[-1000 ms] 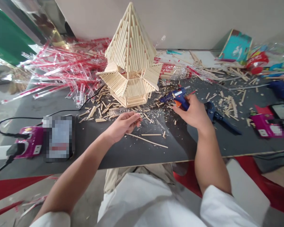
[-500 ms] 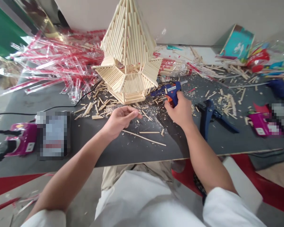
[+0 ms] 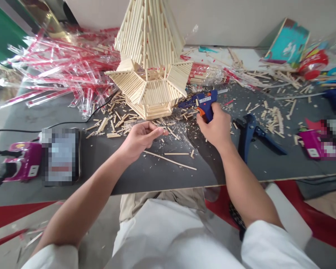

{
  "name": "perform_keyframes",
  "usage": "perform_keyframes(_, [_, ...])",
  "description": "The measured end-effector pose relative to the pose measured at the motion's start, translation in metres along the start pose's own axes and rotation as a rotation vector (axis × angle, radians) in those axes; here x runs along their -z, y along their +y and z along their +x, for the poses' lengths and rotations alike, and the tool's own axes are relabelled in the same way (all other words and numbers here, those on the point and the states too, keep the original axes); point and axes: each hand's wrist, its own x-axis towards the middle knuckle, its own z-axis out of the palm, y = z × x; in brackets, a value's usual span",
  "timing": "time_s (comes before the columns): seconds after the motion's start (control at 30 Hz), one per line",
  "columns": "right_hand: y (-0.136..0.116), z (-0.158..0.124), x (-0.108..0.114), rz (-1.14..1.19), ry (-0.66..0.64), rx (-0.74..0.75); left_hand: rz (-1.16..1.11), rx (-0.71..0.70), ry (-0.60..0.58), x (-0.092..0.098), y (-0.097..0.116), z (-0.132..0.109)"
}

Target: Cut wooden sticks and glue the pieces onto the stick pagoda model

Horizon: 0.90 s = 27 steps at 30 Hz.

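My right hand (image 3: 217, 125) is wrapped round the handle of a blue glue gun (image 3: 205, 101), whose nozzle points left toward the base of a wooden-stick model (image 3: 156, 91). The model is a tower with a tall pointed roof and a lower ring of slanted panels. In front of it, my left hand (image 3: 142, 138) is closed in a pinch, thumb against fingertips. Whatever sits in that pinch is too small to make out. Below the hands lie a long thin stick (image 3: 170, 160) and a shorter stick (image 3: 176, 154).
Red-and-clear plastic wrappers (image 3: 64, 74) heap up at back left. A phone (image 3: 62, 157) and a purple power socket (image 3: 24, 160) lie at left. On the right are a blue cutter (image 3: 249, 136), another purple socket (image 3: 313, 144) and a turquoise box (image 3: 289, 43). Stick offcuts litter the table.
The view has shifted slightly, so the table items sit a little higher. My hands keep nearly the same pose; the glue gun stays in my right hand.
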Motion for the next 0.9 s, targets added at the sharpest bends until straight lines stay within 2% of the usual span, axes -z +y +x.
perform_keyframes(0.27, [-0.0040, -0.0039, -0.0004, -0.004, 0.015, 0.007, 0.002, -0.033, 0.017, 0.0013, -0.0022, 0.0016])
perform_keyframes(0.47, [-0.0066, -0.0068, -0.0004, -0.010, 0.061, 0.023, 0.159, -0.193, 0.121, 0.0048, -0.0071, 0.0033])
perform_keyframes(0.57, [-0.0068, -0.0072, -0.0010, -0.020, 0.069, 0.028, 0.147, -0.220, 0.142, 0.0043, -0.0066, 0.0031])
perform_keyframes(0.9, [-0.0055, -0.0068, -0.0035, -0.004, 0.072, 0.022, 0.202, -0.289, 0.136, 0.0035, -0.0084, 0.0036])
